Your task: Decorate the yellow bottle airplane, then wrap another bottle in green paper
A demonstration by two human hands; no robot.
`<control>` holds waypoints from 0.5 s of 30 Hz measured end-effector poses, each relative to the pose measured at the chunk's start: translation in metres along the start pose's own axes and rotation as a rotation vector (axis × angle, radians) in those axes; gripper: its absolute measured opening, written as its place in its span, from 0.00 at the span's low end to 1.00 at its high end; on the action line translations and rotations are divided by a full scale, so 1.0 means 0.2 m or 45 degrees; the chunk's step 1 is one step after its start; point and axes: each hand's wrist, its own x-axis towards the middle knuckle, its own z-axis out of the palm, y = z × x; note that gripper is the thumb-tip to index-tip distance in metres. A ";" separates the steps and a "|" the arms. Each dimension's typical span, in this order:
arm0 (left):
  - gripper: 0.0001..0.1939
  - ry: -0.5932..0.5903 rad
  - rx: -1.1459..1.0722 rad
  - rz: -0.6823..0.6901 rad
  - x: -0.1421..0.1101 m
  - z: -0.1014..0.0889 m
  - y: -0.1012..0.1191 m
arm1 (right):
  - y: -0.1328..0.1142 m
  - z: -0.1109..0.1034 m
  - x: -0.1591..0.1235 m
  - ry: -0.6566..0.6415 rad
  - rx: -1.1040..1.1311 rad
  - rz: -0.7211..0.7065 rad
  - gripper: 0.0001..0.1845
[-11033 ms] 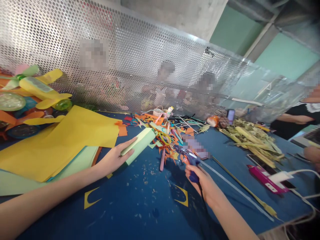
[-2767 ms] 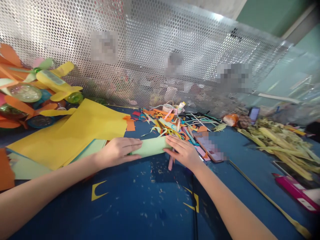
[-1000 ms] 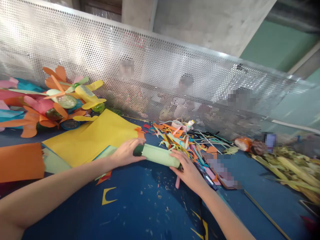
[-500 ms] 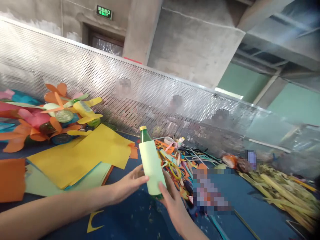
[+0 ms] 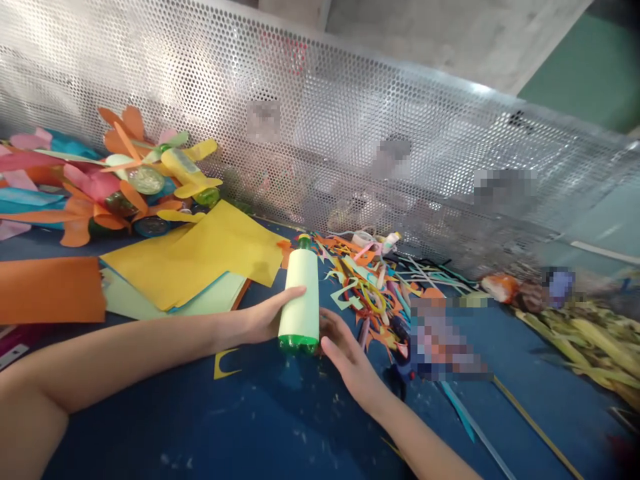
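A green bottle wrapped in pale green paper [image 5: 301,299] stands upright on the blue table [image 5: 200,427]. My left hand [image 5: 267,316] grips its lower half from the left, thumb across the front of the paper. My right hand [image 5: 345,357] is just to the right of the bottle's base, fingers stretched out and close to it, holding nothing. Only the bottle's green bottom and neck show outside the paper sleeve.
Yellow and pale green paper sheets [image 5: 200,263] lie left of the bottle, an orange sheet [image 5: 50,290] further left. Paper flowers [image 5: 125,180] pile at the back left. Coloured paper scraps [image 5: 375,287] and dried stalks [image 5: 590,333] lie right. A perforated metal screen [image 5: 350,133] bounds the back.
The paper-wrapped bottle, rolled flat on the table a second ago, was lifted upright and now stands on the table. My right hand has let go and opened.
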 end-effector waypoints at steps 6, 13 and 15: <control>0.35 0.033 -0.173 -0.065 -0.01 0.02 0.02 | -0.02 0.03 -0.01 0.259 0.114 0.137 0.25; 0.40 -0.231 -0.341 -0.201 -0.02 -0.05 0.00 | 0.02 0.00 0.00 0.481 0.241 0.147 0.21; 0.40 -0.389 -0.400 -0.233 -0.04 -0.05 -0.01 | 0.03 0.00 0.01 0.483 0.387 0.118 0.20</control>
